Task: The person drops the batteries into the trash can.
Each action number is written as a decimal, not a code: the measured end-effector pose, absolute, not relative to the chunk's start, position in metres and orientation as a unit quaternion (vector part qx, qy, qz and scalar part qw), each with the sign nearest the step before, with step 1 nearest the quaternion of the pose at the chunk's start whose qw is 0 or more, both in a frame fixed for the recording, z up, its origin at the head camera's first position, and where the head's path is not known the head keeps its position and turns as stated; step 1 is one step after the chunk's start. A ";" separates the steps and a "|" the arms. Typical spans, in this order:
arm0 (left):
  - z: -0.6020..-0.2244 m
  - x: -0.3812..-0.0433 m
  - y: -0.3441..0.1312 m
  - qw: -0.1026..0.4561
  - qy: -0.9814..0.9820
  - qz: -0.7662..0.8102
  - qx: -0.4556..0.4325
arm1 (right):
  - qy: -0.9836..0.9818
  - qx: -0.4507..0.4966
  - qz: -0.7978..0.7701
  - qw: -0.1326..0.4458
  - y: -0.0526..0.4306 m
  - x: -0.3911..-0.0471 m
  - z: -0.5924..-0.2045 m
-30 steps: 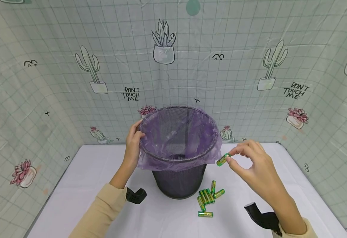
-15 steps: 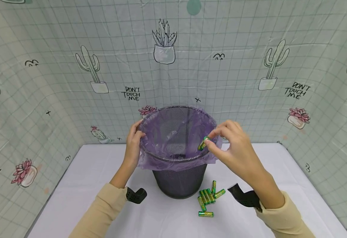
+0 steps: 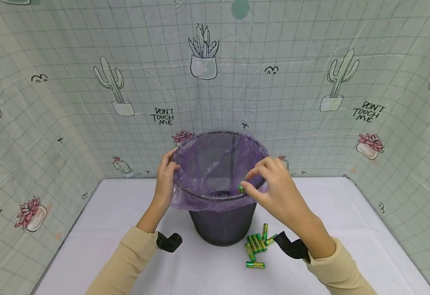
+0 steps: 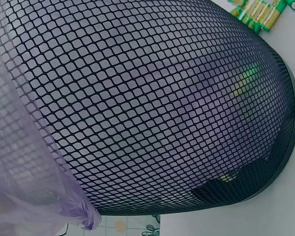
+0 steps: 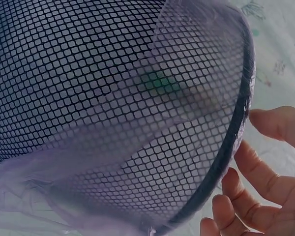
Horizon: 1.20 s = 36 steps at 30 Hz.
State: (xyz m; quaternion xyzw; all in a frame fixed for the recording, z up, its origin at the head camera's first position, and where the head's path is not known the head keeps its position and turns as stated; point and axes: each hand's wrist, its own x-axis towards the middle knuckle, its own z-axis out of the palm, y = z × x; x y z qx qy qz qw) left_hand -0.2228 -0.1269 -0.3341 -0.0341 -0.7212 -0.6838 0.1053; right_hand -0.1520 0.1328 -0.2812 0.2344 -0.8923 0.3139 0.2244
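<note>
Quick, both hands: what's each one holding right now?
Left hand: closed, holding the bin.
Right hand: at a battery inside the bin; cannot tell whether it is pinched or loose.

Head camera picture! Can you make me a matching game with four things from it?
Things:
1. left hand
2. bag liner
3. loose batteries
4. mesh wastebasket

Clues:
A. lying on the table
B. black
C. gripping the wastebasket's side
D. purple

Pairs: 1-C, 2-D, 3-A, 4-B
</note>
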 end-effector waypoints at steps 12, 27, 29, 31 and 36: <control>-0.336 -0.221 -0.127 0.107 -0.727 -0.678 -0.030 | -0.895 0.211 0.332 0.211 0.145 -0.145 -0.287; -0.335 -0.220 -0.126 0.109 -0.723 -0.681 -0.035 | -0.901 0.146 0.340 0.227 0.179 -0.131 -0.315; -0.335 -0.221 -0.126 0.109 -0.724 -0.680 -0.036 | -0.904 0.134 0.338 0.225 0.184 -0.130 -0.322; -0.335 -0.221 -0.126 0.108 -0.726 -0.678 -0.036 | -0.908 0.117 0.338 0.217 0.188 -0.128 -0.330; -0.335 -0.221 -0.126 0.109 -0.725 -0.679 -0.034 | -0.918 0.082 0.336 0.192 0.197 -0.125 -0.349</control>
